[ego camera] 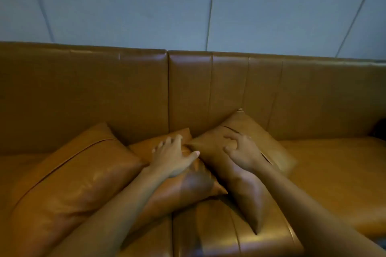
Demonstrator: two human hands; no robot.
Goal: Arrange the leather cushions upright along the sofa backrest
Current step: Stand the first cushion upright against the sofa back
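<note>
Three tan leather cushions lie on the sofa seat in front of the backrest (229, 85). The left cushion (75, 175) lies flat and slanted. The middle cushion (183, 190) lies flat, partly under the right one. The right cushion (246, 131) is tilted, its top corner leaning against the backrest. My left hand (173, 156) rests palm down on the middle cushion, fingers spread. My right hand (242, 152) presses on the face of the right cushion with fingers curled into the leather.
The sofa seat (334, 173) stretches to the right of the cushions. A grey panelled wall (188, 6) rises behind the backrest. A dark object (380, 129) shows at the far right edge against the backrest.
</note>
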